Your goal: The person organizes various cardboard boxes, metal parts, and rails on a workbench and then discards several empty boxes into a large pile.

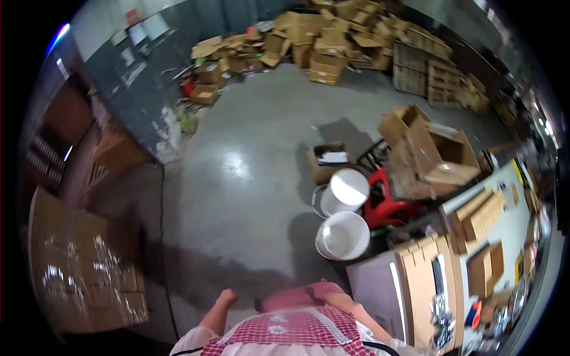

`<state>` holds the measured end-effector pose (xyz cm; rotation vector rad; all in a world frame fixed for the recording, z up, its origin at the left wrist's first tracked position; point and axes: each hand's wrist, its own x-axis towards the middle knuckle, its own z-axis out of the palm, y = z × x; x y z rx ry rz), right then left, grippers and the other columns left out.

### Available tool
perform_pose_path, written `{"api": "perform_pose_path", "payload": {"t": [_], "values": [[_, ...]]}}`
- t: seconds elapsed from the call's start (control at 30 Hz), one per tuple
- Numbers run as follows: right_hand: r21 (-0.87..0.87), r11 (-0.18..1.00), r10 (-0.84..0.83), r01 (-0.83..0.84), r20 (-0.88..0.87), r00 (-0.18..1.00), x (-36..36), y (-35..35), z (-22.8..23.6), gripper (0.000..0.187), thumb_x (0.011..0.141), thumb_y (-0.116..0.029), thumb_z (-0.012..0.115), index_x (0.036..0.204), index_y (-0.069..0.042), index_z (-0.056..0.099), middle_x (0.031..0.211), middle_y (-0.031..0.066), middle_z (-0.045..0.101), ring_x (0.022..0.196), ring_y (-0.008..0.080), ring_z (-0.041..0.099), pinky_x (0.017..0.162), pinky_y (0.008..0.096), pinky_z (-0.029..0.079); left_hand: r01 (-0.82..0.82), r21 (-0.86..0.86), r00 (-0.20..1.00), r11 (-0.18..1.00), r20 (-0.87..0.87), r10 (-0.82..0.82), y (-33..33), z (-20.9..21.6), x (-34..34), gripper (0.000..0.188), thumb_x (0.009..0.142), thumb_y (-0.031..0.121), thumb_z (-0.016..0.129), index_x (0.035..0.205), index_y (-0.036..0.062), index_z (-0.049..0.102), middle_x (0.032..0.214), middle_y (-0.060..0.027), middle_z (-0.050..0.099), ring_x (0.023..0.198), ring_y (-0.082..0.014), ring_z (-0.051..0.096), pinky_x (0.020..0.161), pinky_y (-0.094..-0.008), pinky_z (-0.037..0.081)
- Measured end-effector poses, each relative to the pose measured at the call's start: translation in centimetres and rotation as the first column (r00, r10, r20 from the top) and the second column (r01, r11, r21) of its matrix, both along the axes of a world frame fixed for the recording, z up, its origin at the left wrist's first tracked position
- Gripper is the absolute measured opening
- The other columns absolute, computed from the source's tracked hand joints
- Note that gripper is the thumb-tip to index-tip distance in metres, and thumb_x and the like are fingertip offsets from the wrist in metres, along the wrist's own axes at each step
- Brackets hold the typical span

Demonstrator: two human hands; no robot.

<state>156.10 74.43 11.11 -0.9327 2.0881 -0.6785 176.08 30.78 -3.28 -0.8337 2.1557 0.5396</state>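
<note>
My left hand (228, 296) hangs low in front of me, over the grey floor and left of my red-and-white checked apron (285, 329). It is small and blurred, and I see nothing sticking out of it. My right forearm (357, 312) reaches inward across the apron's right side. The right hand's fingers are lost against blurred red checked cloth (297, 298). Ahead to the right, two white buckets, a nearer one (342, 236) and a farther one (348, 191), stand on the floor, apart from both hands.
Stacked cartons (86, 273) in glossy wrap stand at left. Flattened cardboard (430, 291) and a worktable (504, 216) with boxes line the right. Beyond the buckets are a red stool (383, 204), an open carton (330, 161) and larger boxes (436, 151). A cardboard heap (323, 44) and pallets (442, 83) lie far back.
</note>
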Motion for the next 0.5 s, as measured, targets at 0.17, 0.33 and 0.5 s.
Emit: {"api": "perform_pose_path", "payload": {"t": [0.17,0.33,0.5], "values": [[0.306,0.919,0.255,-0.248,0.016,0.967,-9.8,-5.1,1.0,0.034,0.092,-0.034,0.052,0.106,-0.008,0.068,0.103,0.0202,0.068,0.098,0.0378,0.065,0.085,0.0482,0.051,-0.082,0.204,0.985,0.976,-0.135,0.111,-1.2,1.0,-11.0,0.036,0.085,0.031,0.058,0.107,0.0063,0.072,0.11,-0.0185,0.069,0.107,-0.0357,0.065,0.094,-0.0433,0.05],[0.212,0.94,0.301,-0.267,-0.144,0.943,-20.6,-13.9,-3.8,0.032,0.09,-0.032,0.054,0.104,-0.006,0.066,0.1,0.0221,0.068,0.093,0.0415,0.065,0.082,0.0519,0.052,-0.037,0.286,0.958,0.957,-0.261,0.116,-3.0,-2.2,-18.3,0.039,0.088,0.036,0.061,0.115,0.0085,0.068,0.111,-0.0165,0.069,0.105,-0.0342,0.065,0.091,-0.0413,0.051],[0.063,0.957,0.289,-0.285,-0.084,0.954,-35.8,-22.3,-1.1,0.033,0.088,-0.032,0.053,0.102,-0.006,0.068,0.097,0.0237,0.068,0.089,0.0417,0.065,0.08,0.052,0.052,-0.346,0.313,0.905,0.884,-0.137,0.403,-5.0,1.7,-20.7,0.045,0.086,0.043,0.061,0.109,0.0045,0.071,0.112,-0.0176,0.069,0.106,-0.0333,0.065,0.093,-0.0416,0.049]]}}
